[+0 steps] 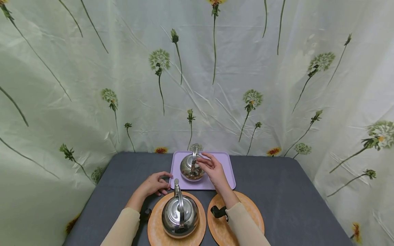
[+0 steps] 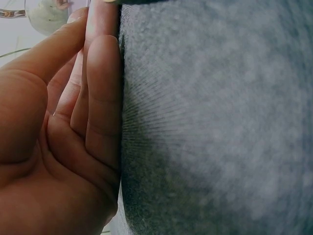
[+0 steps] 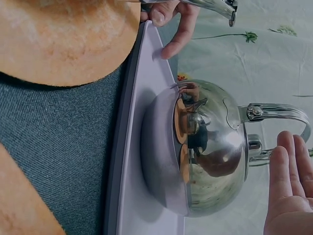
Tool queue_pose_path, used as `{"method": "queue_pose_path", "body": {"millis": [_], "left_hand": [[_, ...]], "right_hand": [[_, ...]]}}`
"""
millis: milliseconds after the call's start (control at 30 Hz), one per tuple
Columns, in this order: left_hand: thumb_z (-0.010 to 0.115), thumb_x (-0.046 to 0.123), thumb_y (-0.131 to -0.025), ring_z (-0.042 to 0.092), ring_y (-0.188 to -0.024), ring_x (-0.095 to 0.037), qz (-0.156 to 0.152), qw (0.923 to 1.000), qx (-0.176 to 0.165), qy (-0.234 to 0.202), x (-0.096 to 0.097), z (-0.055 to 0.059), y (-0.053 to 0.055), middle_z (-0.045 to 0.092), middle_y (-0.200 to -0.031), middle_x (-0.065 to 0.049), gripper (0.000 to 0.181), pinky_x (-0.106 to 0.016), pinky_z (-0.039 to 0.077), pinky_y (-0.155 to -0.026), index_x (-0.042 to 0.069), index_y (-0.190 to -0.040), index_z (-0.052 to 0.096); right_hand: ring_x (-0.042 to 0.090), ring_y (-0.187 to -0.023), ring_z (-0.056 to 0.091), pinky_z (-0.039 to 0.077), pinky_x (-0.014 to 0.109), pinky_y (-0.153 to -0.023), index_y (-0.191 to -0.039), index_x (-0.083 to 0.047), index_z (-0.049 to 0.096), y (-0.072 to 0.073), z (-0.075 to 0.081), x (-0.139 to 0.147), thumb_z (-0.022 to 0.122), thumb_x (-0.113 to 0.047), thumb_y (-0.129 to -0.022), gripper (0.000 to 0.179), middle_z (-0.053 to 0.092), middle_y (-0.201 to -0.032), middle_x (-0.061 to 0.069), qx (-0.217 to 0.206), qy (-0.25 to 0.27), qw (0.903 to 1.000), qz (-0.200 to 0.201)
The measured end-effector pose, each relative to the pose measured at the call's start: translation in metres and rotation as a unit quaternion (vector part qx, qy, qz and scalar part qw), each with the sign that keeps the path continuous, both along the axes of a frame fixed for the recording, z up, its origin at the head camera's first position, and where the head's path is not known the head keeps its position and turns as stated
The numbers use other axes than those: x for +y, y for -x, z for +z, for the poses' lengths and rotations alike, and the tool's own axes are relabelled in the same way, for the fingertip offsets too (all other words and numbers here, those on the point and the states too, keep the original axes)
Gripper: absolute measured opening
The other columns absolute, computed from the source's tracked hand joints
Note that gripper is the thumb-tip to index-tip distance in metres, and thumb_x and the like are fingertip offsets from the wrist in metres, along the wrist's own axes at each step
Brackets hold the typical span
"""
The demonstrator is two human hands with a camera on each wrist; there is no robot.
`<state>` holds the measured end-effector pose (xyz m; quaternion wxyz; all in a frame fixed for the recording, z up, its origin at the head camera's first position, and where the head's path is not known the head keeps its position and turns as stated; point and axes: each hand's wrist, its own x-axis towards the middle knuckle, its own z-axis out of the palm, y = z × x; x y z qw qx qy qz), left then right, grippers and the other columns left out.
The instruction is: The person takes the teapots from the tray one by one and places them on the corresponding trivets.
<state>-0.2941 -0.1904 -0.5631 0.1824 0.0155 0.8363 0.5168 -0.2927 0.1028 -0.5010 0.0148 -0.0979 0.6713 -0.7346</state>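
Note:
A shiny steel kettle [image 1: 192, 168] stands on a lilac tray [image 1: 226, 171]. My right hand [image 1: 212, 167] is at the right of its arched handle; in the right wrist view its fingers [image 3: 279, 178] are extended, tips beside the handle [image 3: 279, 108]. Low on the table, my left hand [image 1: 154, 183] has its thumb and index finger at the tray's front left corner. The left wrist view shows its fingers [image 2: 102, 98] loosely bent along the grey cloth. Just in front of that hand, a second steel kettle [image 1: 180, 218] sits on a round orange mat [image 1: 157, 229].
Under my right forearm lies another round orange mat [image 1: 253, 212]. A dark grey cloth covers the table [image 1: 277, 191]. Behind the table hangs a pale curtain [image 1: 215, 112] printed with dandelions, close to the tray's back edge.

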Motion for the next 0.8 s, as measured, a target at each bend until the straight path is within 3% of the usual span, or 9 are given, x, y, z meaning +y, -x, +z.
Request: {"method": "queue_pose_path", "body": {"millis": [200, 400, 633, 800], "left_hand": [[0.073, 0.007, -0.098, 0.074, -0.063, -0.013, -0.002, 1.0000, -0.002, -0.003, 0.000, 0.000, -0.001, 0.079, -0.084, -0.003, 0.040, -0.030, 0.056, -0.053, 0.011, -0.137, 0.065], [0.073, 0.007, -0.098, 0.074, -0.062, -0.013, 0.004, 1.0000, 0.000, -0.001, 0.000, 0.000, 0.000, 0.079, -0.083, -0.003, 0.039, -0.030, 0.056, -0.053, 0.011, -0.136, 0.066], [0.074, 0.009, -0.098, 0.074, -0.062, -0.013, 0.003, 1.0000, 0.000, 0.006, 0.000, 0.000, 0.000, 0.079, -0.083, -0.002, 0.039, -0.030, 0.056, -0.053, 0.012, -0.136, 0.066], [0.074, 0.009, -0.098, 0.074, -0.062, -0.013, 0.002, 1.0000, 0.001, 0.005, -0.001, -0.001, 0.000, 0.079, -0.083, -0.003, 0.039, -0.030, 0.056, -0.053, 0.012, -0.136, 0.066]], "right_hand": [[0.032, -0.126, 0.071, 0.056, 0.021, -0.096, -0.153, -0.003, 0.053, 0.002, -0.001, -0.003, 0.069, -0.005, -0.101, 0.054, 0.070, -0.137, 0.025, -0.001, -0.005, 1.0000, -0.004], [0.023, -0.122, 0.073, 0.056, 0.022, -0.094, -0.149, -0.012, 0.059, 0.006, -0.002, -0.007, 0.071, -0.006, -0.100, 0.050, 0.072, -0.135, 0.021, -0.001, -0.013, 0.9999, -0.005], [0.026, -0.122, 0.072, 0.057, 0.025, -0.092, -0.151, -0.011, 0.058, 0.009, -0.002, -0.009, 0.070, -0.005, -0.100, 0.052, 0.072, -0.136, 0.022, -0.004, -0.017, 0.9999, 0.000], [0.017, -0.116, 0.074, 0.057, 0.024, -0.090, -0.151, -0.010, 0.057, 0.010, 0.000, -0.012, 0.069, -0.006, -0.101, 0.052, 0.072, -0.135, 0.023, 0.003, -0.025, 0.9997, 0.004]]}}
